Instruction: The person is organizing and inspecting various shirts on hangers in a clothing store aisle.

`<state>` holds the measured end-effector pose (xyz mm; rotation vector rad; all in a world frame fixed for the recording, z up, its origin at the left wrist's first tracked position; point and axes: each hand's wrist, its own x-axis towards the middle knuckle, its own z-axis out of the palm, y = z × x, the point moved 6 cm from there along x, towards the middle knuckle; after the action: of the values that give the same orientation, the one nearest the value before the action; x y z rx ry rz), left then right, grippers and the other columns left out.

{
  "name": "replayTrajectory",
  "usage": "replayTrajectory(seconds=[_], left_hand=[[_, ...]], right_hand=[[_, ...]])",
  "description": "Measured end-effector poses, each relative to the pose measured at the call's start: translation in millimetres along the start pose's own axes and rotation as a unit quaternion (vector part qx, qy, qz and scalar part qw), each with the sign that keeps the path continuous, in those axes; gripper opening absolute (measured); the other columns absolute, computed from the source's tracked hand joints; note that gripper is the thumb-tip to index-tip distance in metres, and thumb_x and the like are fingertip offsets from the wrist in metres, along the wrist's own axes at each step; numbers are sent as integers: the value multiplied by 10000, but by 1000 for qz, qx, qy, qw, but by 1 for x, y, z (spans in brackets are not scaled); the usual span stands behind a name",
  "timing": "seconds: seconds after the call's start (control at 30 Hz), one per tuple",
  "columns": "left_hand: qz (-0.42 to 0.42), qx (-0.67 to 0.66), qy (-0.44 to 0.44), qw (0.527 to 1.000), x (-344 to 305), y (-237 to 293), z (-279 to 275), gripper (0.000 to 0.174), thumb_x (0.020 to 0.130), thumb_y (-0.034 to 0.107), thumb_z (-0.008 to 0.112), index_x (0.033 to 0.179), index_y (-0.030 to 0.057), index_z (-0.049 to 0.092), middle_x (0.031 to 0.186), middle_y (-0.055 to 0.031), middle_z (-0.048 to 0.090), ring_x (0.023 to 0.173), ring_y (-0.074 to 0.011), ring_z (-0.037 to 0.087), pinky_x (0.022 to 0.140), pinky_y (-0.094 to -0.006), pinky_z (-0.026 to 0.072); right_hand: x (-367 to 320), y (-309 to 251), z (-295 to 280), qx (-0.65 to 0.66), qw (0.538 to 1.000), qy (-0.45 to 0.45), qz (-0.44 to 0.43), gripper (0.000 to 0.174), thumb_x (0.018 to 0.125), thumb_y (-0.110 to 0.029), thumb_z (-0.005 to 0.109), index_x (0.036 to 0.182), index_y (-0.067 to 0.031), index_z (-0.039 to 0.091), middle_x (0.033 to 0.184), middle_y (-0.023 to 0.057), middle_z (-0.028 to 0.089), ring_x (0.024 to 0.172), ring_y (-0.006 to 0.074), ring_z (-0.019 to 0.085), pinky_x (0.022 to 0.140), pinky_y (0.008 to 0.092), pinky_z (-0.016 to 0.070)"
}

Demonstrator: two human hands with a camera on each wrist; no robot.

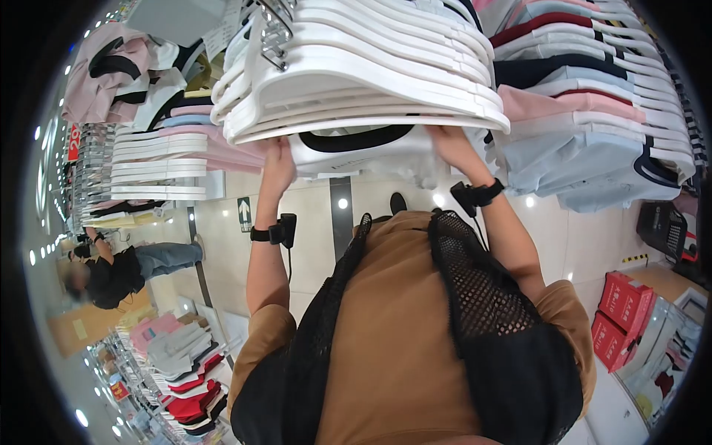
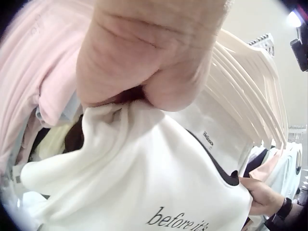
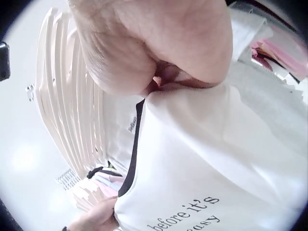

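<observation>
A white T-shirt (image 1: 315, 165) with a black neckband hangs at the front of a row of white hangers (image 1: 363, 93). Black lettering, "before it's", runs across its chest (image 3: 183, 211). At its left shoulder side my left hand (image 1: 277, 165) pinches the cloth, which bunches into folds under the fingers in the left wrist view. My right hand (image 1: 458, 150) grips the opposite shoulder, close under the front hanger's right end. Both hands' fingertips are mostly hidden by the palms (image 2: 144, 57) or the hangers. Between the hands the neckband (image 2: 219, 166) stretches in a curve.
More garments on hangers crowd the right rack (image 1: 586, 96), and pink shirts (image 1: 111, 70) hang at the left. A person in dark clothes (image 1: 119, 274) is off to the left. Red boxes (image 1: 623, 319) and a black basket (image 1: 664, 226) stand at the right.
</observation>
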<state>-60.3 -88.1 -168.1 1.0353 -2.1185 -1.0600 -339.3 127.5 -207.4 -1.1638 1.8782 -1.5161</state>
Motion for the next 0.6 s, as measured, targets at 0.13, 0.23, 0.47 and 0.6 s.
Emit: replayTrajectory(seconds=[0.13,0.23,0.47,0.6], left_hand=[[-82,123,-209,967,-23,51,26,364,929,249,562,1165,-23,513,1036,-113,589,964,-179,524,858,-299,426],[3,183,-351,918,-43,90,40,369,823,212,682,1092,-9,558,886,-130,634,829,-233,600,738,-331,471],[75,53,-385,918,-59,139,12,318,835,112,616,1129,-8,600,1000,-77,653,894,-184,600,790,-311,461],[-26,-63,-400,914,-72,140,9,342,851,72,575,1181,-17,585,1081,-68,648,979,-165,592,853,-298,450]], right_hand=[[-31,-16,-39,131,988,14,81,338,993,-191,507,1269,0,547,1241,82,582,1124,149,518,996,292,390],[-51,-35,-59,204,969,-31,135,305,1007,-215,480,1219,-15,574,1086,28,621,966,74,528,842,239,436],[-105,-89,-91,-158,944,-283,54,265,895,-211,641,1046,5,613,743,81,583,682,196,522,648,301,436],[-113,-95,-110,-97,929,-351,66,239,846,-149,689,973,46,634,940,129,624,842,252,591,732,296,439]])
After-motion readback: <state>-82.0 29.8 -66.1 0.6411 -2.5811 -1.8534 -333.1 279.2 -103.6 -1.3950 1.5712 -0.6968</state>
